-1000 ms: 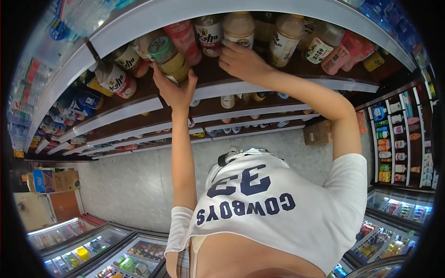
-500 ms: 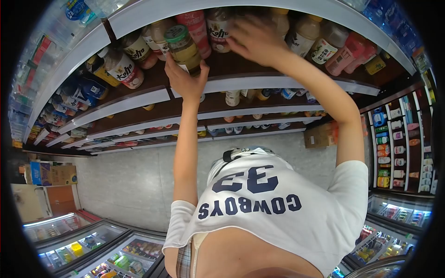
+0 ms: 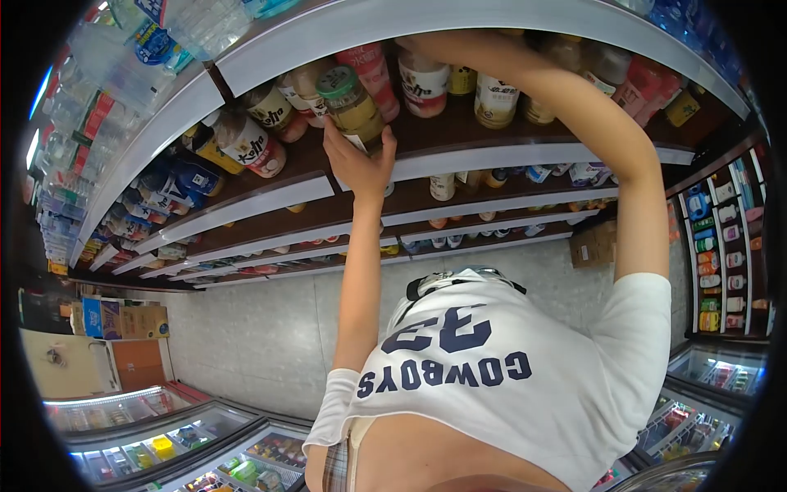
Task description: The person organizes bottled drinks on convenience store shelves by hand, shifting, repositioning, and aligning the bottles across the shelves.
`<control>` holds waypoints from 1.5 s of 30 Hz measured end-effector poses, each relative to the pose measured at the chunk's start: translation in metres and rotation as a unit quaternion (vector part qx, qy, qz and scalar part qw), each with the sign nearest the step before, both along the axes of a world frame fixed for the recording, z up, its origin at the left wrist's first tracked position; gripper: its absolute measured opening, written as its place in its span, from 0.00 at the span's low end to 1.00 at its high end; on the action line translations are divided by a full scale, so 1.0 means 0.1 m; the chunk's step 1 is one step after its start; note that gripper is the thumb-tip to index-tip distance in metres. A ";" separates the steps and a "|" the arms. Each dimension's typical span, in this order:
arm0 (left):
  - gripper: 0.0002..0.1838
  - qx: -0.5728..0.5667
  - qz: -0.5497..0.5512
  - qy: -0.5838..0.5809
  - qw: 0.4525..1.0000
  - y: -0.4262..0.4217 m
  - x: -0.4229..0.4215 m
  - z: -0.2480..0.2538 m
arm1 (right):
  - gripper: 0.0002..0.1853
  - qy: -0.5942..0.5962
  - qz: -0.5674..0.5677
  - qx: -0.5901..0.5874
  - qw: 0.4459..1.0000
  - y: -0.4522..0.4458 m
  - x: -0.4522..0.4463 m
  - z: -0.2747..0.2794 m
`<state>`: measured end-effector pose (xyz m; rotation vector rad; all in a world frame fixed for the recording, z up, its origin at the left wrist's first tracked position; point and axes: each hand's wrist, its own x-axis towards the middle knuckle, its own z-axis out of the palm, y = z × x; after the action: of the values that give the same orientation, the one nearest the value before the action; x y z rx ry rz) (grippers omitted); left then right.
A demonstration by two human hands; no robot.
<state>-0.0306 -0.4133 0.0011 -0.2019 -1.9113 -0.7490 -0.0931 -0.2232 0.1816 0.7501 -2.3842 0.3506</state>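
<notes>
The fingers [image 3: 331,135] of the left hand [image 3: 361,168] are grasping a green-lidded jar [image 3: 357,113] low on its body. Running behind is the brown shelf [image 3: 447,138]; whether it is bearing the jar's base, I am not managing to tell. The upper shelf edge [image 3: 344,39] is overhanging the row, which is probably why the right forearm [image 3: 525,70] is crossing so close over the bottles. The right hand [image 3: 426,47] is lying dim beneath that edge, so I am failing to make out whether it is holding anything. A bottle with bold black characters [image 3: 424,86] is standing just below it; a pink bottle [image 3: 370,72] is standing between that and the jar. The jar is tilting, and I am judging the thumb opposite the fingers to be steadying it.
</notes>
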 end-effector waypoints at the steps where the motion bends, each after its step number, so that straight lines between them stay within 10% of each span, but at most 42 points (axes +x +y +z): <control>1: 0.51 -0.003 -0.001 0.009 1.000 0.00 -0.01 -0.01 | 0.17 -0.011 0.014 0.000 1.000 0.05 0.06 0.01; 21: 0.52 -0.022 0.003 0.022 1.000 -0.05 0.01 -0.04 | 0.18 -0.154 0.099 -0.027 0.983 0.22 0.29 0.31; 24: 0.51 0.147 -0.193 0.023 0.970 -0.04 0.09 0.04 | 0.18 -0.154 0.095 -0.036 0.983 0.28 0.30 0.34; 45: 0.26 0.197 -0.185 -0.171 0.948 -0.31 0.34 0.24 | 0.19 -0.040 0.088 -0.098 0.991 0.40 0.64 0.20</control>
<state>0.0037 -0.4440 0.0248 -0.1911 -2.0198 -1.4821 -0.0295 -0.1834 0.2016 0.8705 -2.3199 0.6888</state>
